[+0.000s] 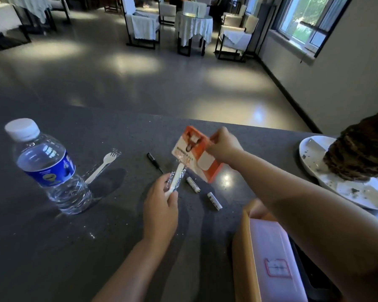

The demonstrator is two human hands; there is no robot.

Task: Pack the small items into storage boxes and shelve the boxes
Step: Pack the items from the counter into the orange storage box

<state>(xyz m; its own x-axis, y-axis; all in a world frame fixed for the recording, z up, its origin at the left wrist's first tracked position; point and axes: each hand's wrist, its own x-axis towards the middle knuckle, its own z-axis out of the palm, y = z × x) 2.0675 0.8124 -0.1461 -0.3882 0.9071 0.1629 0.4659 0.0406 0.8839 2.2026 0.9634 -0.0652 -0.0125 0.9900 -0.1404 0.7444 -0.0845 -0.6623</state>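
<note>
My right hand point(224, 147) holds an orange and white carton point(194, 154) tilted above the dark table, gripping its open flap. My left hand point(160, 205) grips a white utensil in clear plastic wrap point(176, 179), its far end touching the carton's lower opening. Two white batteries point(193, 184) point(214, 200) lie on the table just right of my left hand. A small black screwdriver point(154, 162) lies behind them. A second wrapped white fork point(102, 165) lies farther left.
A water bottle point(47, 168) with a blue label stands at the left. A tan box with a translucent pink lid point(271, 256) sits near the front right. A white divided plate point(314, 158) with a dark brown object point(362, 147) is at the right edge.
</note>
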